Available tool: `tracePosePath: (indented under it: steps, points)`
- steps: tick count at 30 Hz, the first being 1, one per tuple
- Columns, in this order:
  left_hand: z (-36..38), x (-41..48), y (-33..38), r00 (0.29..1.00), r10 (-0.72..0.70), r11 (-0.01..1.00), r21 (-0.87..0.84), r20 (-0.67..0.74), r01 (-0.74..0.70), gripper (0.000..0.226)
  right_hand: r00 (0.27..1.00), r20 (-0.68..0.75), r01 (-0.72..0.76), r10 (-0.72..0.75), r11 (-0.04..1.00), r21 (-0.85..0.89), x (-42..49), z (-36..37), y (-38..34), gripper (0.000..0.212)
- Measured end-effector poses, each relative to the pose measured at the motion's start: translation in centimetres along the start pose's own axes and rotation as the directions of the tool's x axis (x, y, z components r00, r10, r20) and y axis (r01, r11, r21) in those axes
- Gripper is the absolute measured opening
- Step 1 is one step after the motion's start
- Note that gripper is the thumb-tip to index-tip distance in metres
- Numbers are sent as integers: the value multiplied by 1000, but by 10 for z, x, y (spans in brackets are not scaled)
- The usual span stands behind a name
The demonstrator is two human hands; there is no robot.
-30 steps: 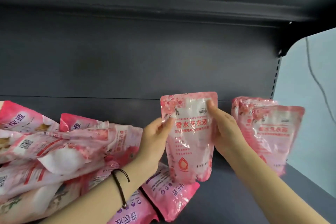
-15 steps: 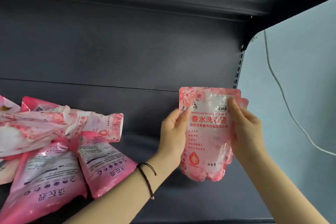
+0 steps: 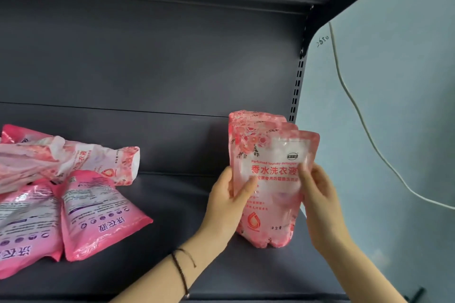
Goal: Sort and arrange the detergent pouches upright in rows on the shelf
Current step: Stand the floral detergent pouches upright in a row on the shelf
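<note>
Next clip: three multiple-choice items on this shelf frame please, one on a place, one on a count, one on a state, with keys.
1. Where on the shelf does the upright row stand? A left end; B middle; C right end.
2. How many pouches form it, counting the front pouch? A one; B three; C six.
3. How do the left pouches lie? A flat, heaped; B upright; C hanging.
C: it stands by the right post. B: three tops show. A: they overlap lying down.
</note>
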State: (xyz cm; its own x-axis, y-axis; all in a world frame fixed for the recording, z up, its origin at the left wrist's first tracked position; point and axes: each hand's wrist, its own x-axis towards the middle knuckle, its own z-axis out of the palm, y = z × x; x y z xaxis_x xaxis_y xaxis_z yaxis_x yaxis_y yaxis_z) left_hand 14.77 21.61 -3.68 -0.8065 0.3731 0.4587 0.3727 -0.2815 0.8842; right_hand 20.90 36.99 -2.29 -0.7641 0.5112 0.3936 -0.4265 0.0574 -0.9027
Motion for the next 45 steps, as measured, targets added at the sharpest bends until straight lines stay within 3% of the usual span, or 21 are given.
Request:
tracePosePath:
  steps: [3,6,11,14,15,16,18,20,21,23,28,31,36,42,45]
  points:
    - [-14,-18,-12,988,-97,978,194,123,72,42,989,131,-61,67,997,-44,-26,-10,28,49]
    - [-18,-27,-18,986,-114,947,313,123,71,45,962,245,-104,118,992,-69,-35,-10,45,50]
    - [-24,-22,-17,989,-112,935,348,94,73,44,959,249,-115,137,988,-101,-23,-5,45,35]
    - [-28,-25,-15,979,-153,907,414,135,84,42,951,249,-108,184,951,-291,-20,-9,40,38]
    - [-31,-25,-12,972,-182,879,467,151,93,40,946,251,-72,206,888,-455,-18,-12,34,36]
    - [-36,-24,-9,963,-211,831,549,169,86,39,940,251,-12,231,758,-652,-14,-17,27,32]
    - [-49,-20,1,954,-215,616,787,209,-33,37,915,254,141,312,340,-930,-6,-24,9,42]
    - [-69,-16,11,957,-110,265,936,268,-232,45,898,260,280,354,-4,-960,-2,-22,-9,61]
    - [-79,-14,16,947,-54,117,944,315,-307,50,890,275,334,363,-107,-937,-3,-18,-17,64]
    - [-101,-11,29,921,-19,-56,919,390,-390,56,865,325,419,383,-192,-888,-7,-5,-29,59]
    - [-180,-16,65,917,-46,-273,878,396,-393,58,790,451,558,415,-184,-809,-31,57,-43,55]
    - [-236,-29,87,930,-50,-319,876,364,-360,56,758,560,639,334,-211,-739,-45,109,-43,54]
    - [-329,-52,123,955,-84,-350,889,283,-294,51,724,626,671,289,-88,-736,-52,207,-42,55]
    - [-396,-44,159,978,-85,-295,933,191,-207,51,688,675,705,265,-26,-709,-50,304,-51,57]
    - [-409,-18,169,982,-175,-36,996,71,-79,39,658,699,726,280,11,-688,-37,338,-53,61]
